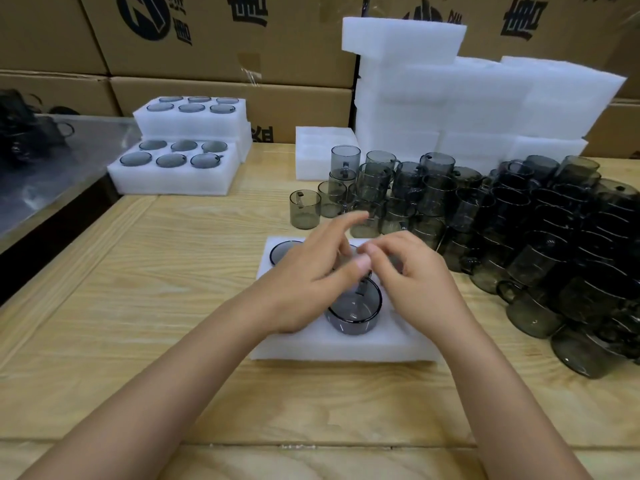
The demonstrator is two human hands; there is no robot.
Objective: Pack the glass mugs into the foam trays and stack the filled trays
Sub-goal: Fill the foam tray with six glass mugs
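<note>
A white foam tray (346, 344) lies on the wooden table in front of me. A smoky glass mug (353, 311) sits in its front middle slot, its rim standing above the foam. Another mug (282, 251) fills the back left slot. My left hand (311, 282) hovers over the tray's left half, fingers spread and the index finger raised. My right hand (412, 278) hovers over the right half with its fingers loosely bent, their tips close to my left thumb. Neither hand visibly holds anything. The slots under the hands are hidden.
Many loose glass mugs (502, 230) are piled on the right. Two filled foam trays (173, 181) are stacked in steps at the back left. Empty foam trays (467, 109) are stacked at the back, with cardboard boxes (207, 46) behind. A metal surface (52, 168) lies to the left.
</note>
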